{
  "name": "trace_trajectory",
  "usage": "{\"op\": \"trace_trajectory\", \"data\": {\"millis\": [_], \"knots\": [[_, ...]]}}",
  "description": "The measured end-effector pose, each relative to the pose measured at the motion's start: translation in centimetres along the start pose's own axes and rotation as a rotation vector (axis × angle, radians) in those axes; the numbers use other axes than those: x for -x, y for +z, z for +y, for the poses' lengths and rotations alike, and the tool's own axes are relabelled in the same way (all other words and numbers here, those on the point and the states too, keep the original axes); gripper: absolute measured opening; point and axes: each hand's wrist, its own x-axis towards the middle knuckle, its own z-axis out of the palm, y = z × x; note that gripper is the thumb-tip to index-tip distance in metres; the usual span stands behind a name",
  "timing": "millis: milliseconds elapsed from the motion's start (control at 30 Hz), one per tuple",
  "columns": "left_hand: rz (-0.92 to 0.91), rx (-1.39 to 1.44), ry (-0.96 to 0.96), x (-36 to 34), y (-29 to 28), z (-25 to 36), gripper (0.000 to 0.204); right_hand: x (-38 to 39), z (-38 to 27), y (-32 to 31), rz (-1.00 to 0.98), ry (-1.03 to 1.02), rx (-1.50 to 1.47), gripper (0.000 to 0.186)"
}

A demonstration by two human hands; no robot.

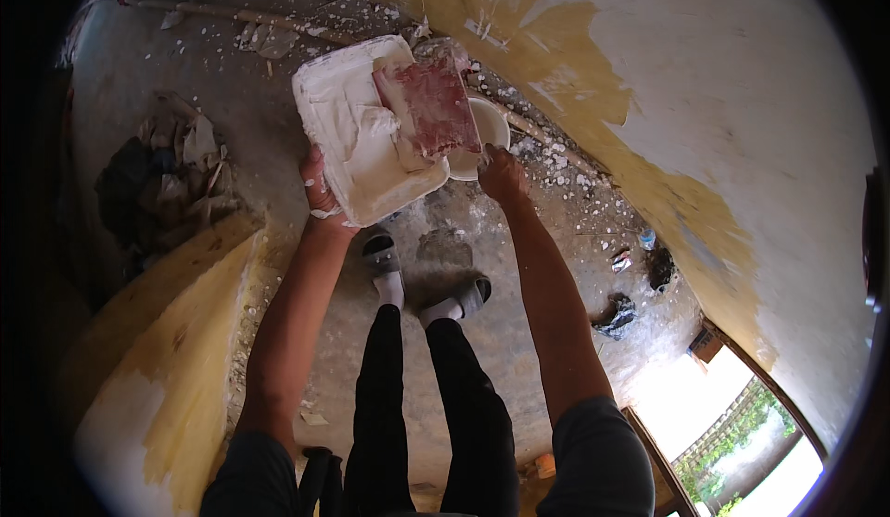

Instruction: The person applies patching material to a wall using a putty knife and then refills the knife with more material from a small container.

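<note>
My left hand grips a white rectangular tub by its near left side, and white paste is smeared on the fingers. Inside the tub lies thick white putty, heaped and streaked. My right hand is closed around the handle side of a broad, flat, reddish plastering trowel, which reaches over the tub's right part. Pale putty coats the left part of its blade. The handle itself is mostly hidden. Just beyond my right hand, partly behind the trowel, a round white bucket stands on the floor.
On the right, a wall is partly white and partly yellow. White crumbs dot the floor along its foot, beside a long pole. A heap of rags or sacks lies left. Dark plastic scraps lie right, near a bright doorway.
</note>
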Motion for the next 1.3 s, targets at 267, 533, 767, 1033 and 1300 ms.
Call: {"op": "trace_trajectory", "data": {"millis": [267,533,767,1033,1300], "knots": [[0.014,-0.033,0.007,0.7,-4.2,-0.3,0.089,-2.7,-4.6,1.8,-0.216,0.079,0.068,0.034],[0.038,-0.042,0.003,1.0,-5.8,-1.4,0.086,-5.9,1.9,8.7,-0.328,-0.318,0.288,0.022],[0.137,-0.011,0.002,1.9,-8.1,-1.9,0.082,-4.8,0.6,10.7,0.078,-0.092,0.004,0.017],[0.135,-0.028,0.001,2.4,-8.9,-4.0,0.082,-6.1,0.3,9.6,-0.029,0.216,0.212,0.058],[0.175,-0.032,0.011,3.0,-11.4,-4.5,0.082,-7.6,1.1,10.5,0.01,0.022,0.417,0.057]]}}
